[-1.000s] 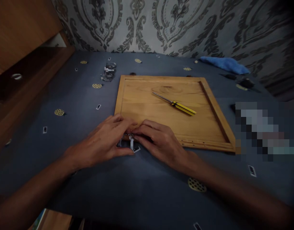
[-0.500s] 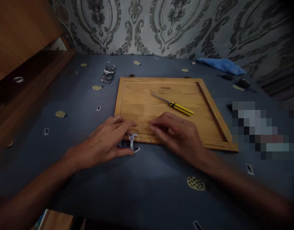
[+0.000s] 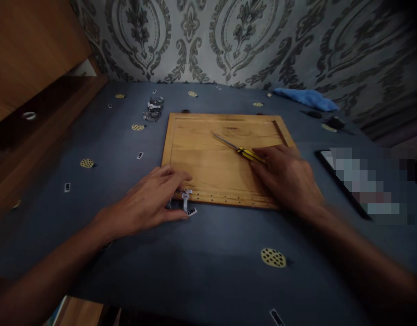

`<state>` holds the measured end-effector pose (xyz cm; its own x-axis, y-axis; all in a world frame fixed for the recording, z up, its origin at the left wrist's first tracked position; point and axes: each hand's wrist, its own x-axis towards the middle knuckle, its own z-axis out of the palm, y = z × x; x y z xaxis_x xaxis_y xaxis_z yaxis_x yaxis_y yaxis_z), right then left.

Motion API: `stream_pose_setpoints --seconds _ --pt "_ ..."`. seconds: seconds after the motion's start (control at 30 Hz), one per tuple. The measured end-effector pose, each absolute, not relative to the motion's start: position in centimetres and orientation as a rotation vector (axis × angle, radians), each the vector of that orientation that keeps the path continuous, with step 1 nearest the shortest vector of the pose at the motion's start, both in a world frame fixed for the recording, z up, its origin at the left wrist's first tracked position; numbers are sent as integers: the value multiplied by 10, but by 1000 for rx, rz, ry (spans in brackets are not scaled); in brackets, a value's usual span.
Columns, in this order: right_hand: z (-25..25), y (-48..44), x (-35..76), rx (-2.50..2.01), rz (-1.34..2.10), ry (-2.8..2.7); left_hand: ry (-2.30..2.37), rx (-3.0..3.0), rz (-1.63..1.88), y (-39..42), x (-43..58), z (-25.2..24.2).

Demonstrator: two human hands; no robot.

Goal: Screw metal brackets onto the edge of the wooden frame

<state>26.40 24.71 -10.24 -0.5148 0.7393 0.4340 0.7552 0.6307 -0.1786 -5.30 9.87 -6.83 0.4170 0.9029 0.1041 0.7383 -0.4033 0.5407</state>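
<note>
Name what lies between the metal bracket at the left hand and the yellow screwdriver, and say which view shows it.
Only bare wood of the board lies between the metal bracket and the yellow screwdriver, as the head view shows.

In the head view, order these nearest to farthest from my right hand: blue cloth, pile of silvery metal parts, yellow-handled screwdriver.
1. Yellow-handled screwdriver, right at your right hand.
2. Blue cloth, back right.
3. Pile of silvery metal parts, back left.
</note>
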Motion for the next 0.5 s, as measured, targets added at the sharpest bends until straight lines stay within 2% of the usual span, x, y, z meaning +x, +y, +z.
stream_pose_setpoints --seconds 0.23,0.5 --pt "-105 235 247 -1038 -46 -2336 1411 2256 504 98 -51 -62" --pt "-103 237 251 -1179 46 -2345 1389 2234 514 100 -51 -60"
